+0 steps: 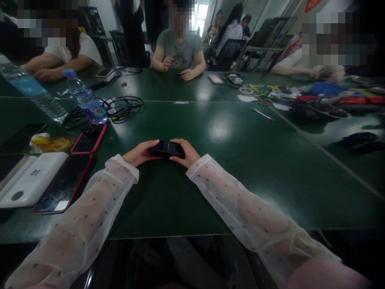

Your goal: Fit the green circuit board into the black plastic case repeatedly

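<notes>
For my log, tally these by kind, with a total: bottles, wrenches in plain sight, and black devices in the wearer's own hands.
Bottles: 2
Wrench: 1
Black device: 1, held between left hand and right hand
Total: 4

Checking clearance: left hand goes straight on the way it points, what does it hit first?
The left hand would first meet the black device it grips, then likely the right hand on the other end; exact depth is uncertain from one view.
</notes>
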Action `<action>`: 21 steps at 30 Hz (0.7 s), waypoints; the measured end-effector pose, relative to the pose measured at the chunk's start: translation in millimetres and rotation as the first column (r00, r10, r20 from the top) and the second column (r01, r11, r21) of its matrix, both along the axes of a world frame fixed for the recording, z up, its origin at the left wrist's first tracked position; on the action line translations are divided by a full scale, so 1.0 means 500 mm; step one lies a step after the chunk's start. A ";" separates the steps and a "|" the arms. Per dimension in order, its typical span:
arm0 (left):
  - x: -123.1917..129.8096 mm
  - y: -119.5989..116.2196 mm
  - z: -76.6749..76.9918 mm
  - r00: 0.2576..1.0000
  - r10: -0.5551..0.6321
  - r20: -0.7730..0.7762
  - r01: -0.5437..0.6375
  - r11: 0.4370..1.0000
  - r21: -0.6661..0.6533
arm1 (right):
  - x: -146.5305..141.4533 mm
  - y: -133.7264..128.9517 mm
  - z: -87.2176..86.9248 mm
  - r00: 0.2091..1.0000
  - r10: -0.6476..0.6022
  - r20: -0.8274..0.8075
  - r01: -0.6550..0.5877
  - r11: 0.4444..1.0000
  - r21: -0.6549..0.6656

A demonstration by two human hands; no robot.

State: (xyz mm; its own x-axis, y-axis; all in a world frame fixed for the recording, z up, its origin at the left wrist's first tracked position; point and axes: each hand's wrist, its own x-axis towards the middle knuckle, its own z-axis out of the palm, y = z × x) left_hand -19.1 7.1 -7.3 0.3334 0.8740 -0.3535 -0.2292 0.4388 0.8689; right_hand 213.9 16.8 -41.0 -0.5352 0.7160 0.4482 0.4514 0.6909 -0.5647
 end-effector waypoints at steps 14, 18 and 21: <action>0.003 -0.009 0.009 0.997 0.017 0.072 -0.014 0.999 -0.046 | 0.000 -0.004 0.004 0.999 -0.024 -0.022 0.025 0.999 0.036; 0.009 -0.011 0.003 0.992 0.029 0.122 -0.021 0.998 -0.061 | 0.002 -0.003 0.003 0.998 -0.044 -0.034 0.045 0.998 0.031; 0.007 -0.009 -0.002 0.993 0.018 0.119 -0.011 0.998 -0.058 | 0.004 -0.002 0.002 0.999 -0.033 -0.038 0.034 0.999 0.031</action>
State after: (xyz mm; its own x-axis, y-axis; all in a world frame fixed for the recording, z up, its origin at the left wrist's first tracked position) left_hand -15.5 2.4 -8.2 0.3633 0.8587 -0.3614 -0.3363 0.4827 0.8087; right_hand 215.8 15.9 -40.2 -0.4939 0.7183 0.4900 0.4535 0.6936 -0.5598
